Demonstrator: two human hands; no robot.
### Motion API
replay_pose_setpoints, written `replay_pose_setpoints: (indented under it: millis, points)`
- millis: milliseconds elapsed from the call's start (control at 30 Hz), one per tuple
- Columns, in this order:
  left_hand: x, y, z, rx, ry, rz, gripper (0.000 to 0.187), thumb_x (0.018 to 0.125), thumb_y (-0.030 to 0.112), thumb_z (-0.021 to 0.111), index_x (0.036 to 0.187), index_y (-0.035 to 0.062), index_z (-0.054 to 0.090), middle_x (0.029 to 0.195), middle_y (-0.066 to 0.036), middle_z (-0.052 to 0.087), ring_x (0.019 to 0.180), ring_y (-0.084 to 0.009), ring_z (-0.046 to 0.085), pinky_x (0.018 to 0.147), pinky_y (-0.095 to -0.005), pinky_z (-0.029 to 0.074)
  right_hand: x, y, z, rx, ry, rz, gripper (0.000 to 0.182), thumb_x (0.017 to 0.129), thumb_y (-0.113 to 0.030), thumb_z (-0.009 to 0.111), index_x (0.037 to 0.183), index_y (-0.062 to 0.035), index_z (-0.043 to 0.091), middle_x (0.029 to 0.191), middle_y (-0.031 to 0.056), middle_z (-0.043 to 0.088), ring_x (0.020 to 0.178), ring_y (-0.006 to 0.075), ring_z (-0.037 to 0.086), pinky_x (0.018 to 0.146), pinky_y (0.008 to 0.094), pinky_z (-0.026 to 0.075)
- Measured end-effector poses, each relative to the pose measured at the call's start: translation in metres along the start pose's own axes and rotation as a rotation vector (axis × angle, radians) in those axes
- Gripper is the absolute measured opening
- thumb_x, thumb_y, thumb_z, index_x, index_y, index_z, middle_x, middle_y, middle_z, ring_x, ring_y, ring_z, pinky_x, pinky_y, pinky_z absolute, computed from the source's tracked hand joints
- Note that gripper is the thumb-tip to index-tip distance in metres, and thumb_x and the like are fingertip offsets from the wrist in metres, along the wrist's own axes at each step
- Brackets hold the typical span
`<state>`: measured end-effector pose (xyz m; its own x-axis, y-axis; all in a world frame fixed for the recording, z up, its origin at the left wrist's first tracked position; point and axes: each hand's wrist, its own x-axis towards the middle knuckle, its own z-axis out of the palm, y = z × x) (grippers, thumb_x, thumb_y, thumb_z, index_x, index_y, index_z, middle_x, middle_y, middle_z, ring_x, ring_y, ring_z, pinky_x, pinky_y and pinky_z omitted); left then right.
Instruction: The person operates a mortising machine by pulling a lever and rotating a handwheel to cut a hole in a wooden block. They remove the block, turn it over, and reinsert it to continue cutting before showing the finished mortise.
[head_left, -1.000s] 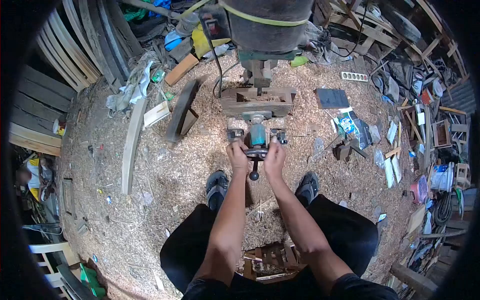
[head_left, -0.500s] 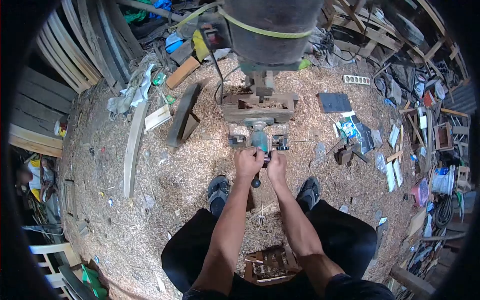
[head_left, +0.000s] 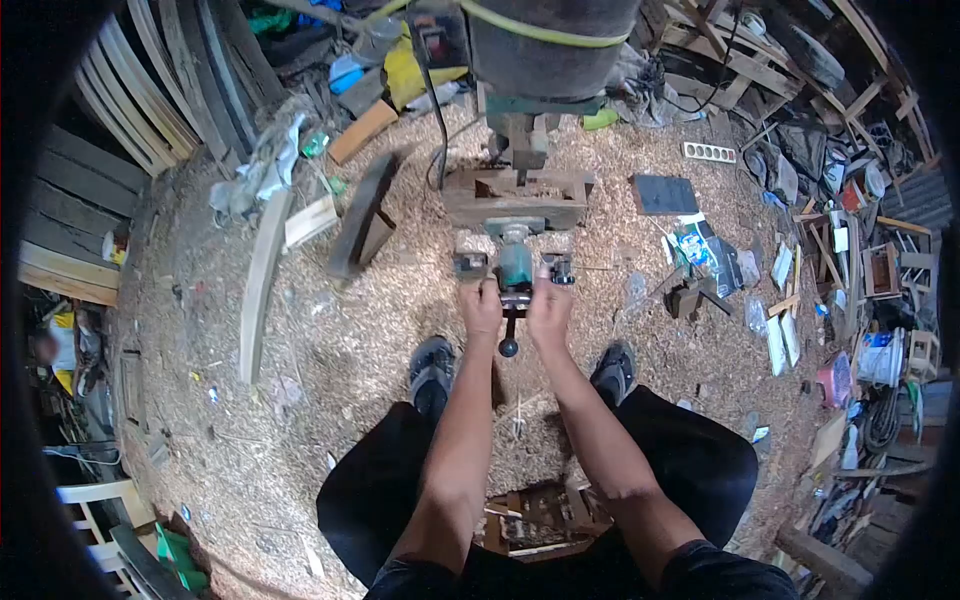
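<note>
Wood shavings cover the floor [head_left: 330, 400]; a dark block [head_left: 664, 195] and power strip [head_left: 709, 153] lie at right. Both forearms extend forward, converging. The left hand [head_left: 480, 308] and right hand [head_left: 549, 310] curl around opposite sides of the handwheel [head_left: 515, 300], nearer than the wooden workpiece [head_left: 516, 205]. Lettering is illegible.

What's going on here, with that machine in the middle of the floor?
A person stands facing a green machine, the left hand and right hand both gripping the dark wheel at its near end. A ball-tipped handle points back toward them. Beyond, a worn wooden block with wood chips in its hollow sits under the machine's head. Shavings cover much of the floor.
</note>
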<state>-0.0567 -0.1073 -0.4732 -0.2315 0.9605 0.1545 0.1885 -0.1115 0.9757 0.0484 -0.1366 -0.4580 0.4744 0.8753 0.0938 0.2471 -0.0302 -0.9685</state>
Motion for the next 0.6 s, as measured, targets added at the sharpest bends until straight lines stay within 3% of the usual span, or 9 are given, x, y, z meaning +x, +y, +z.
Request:
replay_pose_setpoints:
  millis: [100, 133, 233, 267, 367, 500, 533, 567, 600]
  points:
    - [0.008, 0.014, -0.008, 0.314, -0.198, 0.008, 0.029, 0.088, 0.019, 0.053, 0.072, -0.0026, 0.064, 0.07, -0.019, 0.064, 0.064, -0.0381, 0.063, 0.061, -0.0462, 0.047, 0.001, 0.0, 0.004, 0.479, 0.172, 0.384, 0.055, 0.1, -0.045, 0.045, 0.067, -0.0018, 0.056, 0.062, 0.0027, 0.049, 0.059, 0.0115, 0.046, 0.058, 0.0297, 0.038]
    - [0.01, 0.033, -0.008, 0.405, -0.247, 0.151, 0.033, 0.09, 0.025, 0.052, 0.075, -0.0001, 0.067, 0.081, -0.02, 0.067, 0.075, -0.043, 0.063, 0.066, -0.0498, 0.049, -0.003, 0.002, 0.008, 0.53, 0.215, 0.4, 0.057, 0.099, -0.054, 0.039, 0.071, -0.0074, 0.055, 0.066, 0.0014, 0.051, 0.06, 0.0128, 0.048, 0.061, 0.027, 0.039]
    - [0.006, 0.07, 0.0, 0.6, -0.223, 0.178, 0.031, 0.088, 0.023, 0.054, 0.072, -0.0024, 0.063, 0.074, -0.022, 0.063, 0.07, -0.0426, 0.062, 0.062, -0.0449, 0.048, -0.006, 0.043, 0.029, 0.951, 0.26, 0.644, 0.059, 0.099, -0.058, 0.033, 0.071, -0.0091, 0.051, 0.066, 0.0025, 0.051, 0.059, 0.0141, 0.049, 0.059, 0.0276, 0.04]
    - [0.007, 0.048, 0.004, 0.545, -0.194, 0.161, 0.027, 0.084, 0.02, 0.056, 0.07, -0.0028, 0.061, 0.073, -0.023, 0.062, 0.069, -0.0417, 0.062, 0.062, -0.046, 0.048, -0.007, 0.052, 0.029, 0.965, 0.219, 0.656, 0.061, 0.098, -0.062, 0.028, 0.07, -0.0109, 0.048, 0.065, 0.0017, 0.05, 0.059, 0.0152, 0.05, 0.055, 0.028, 0.04]
    - [0.01, 0.031, 0.002, 0.408, -0.226, 0.19, 0.023, 0.078, 0.018, 0.058, 0.068, -0.0026, 0.059, 0.07, -0.023, 0.06, 0.066, -0.0417, 0.06, 0.061, -0.0459, 0.048, -0.008, 0.054, 0.022, 0.87, 0.082, 0.5, 0.06, 0.097, -0.063, 0.029, 0.073, -0.0112, 0.048, 0.065, 0.001, 0.048, 0.057, 0.0152, 0.049, 0.052, 0.028, 0.04]
    - [0.016, 0.03, 0.003, 0.372, -0.207, 0.147, 0.025, 0.076, 0.027, 0.059, 0.07, 0.003, 0.065, 0.069, -0.021, 0.063, 0.064, -0.042, 0.062, 0.062, -0.0478, 0.051, -0.007, 0.051, 0.025, 0.93, 0.16, 0.57, 0.046, 0.101, -0.044, 0.029, 0.076, -0.0108, 0.049, 0.07, 0.0013, 0.049, 0.062, 0.0147, 0.05, 0.053, 0.0281, 0.041]
    - [0.014, 0.033, 0.002, 0.351, -0.2, 0.136, 0.024, 0.075, 0.026, 0.059, 0.069, 0.0033, 0.064, 0.069, -0.021, 0.063, 0.065, -0.0423, 0.062, 0.062, -0.048, 0.051, -0.008, 0.042, 0.026, 0.874, 0.239, 0.63, 0.038, 0.098, -0.035, 0.032, 0.076, -0.0101, 0.05, 0.073, 0.0022, 0.051, 0.066, 0.0138, 0.051, 0.054, 0.0285, 0.041]
    - [0.01, 0.035, 0.0, 0.33, -0.194, 0.123, 0.023, 0.075, 0.026, 0.059, 0.069, 0.0036, 0.064, 0.07, -0.021, 0.063, 0.065, -0.0427, 0.062, 0.061, -0.0481, 0.051, -0.012, 0.045, 0.025, 0.658, 0.231, 0.532, 0.038, 0.098, -0.034, 0.033, 0.076, -0.0095, 0.05, 0.072, 0.0025, 0.052, 0.065, 0.0147, 0.052, 0.054, 0.0296, 0.041]
    - [0.01, 0.024, 0.001, 0.311, -0.171, 0.207, 0.021, 0.076, 0.015, 0.056, 0.066, -0.0033, 0.057, 0.059, -0.018, 0.056, 0.054, -0.0357, 0.056, 0.055, -0.0437, 0.045, -0.008, 0.056, 0.023, 0.449, 0.215, 0.421, 0.037, 0.097, -0.034, 0.034, 0.076, -0.0089, 0.051, 0.071, 0.0028, 0.052, 0.065, 0.0155, 0.052, 0.054, 0.0307, 0.041]
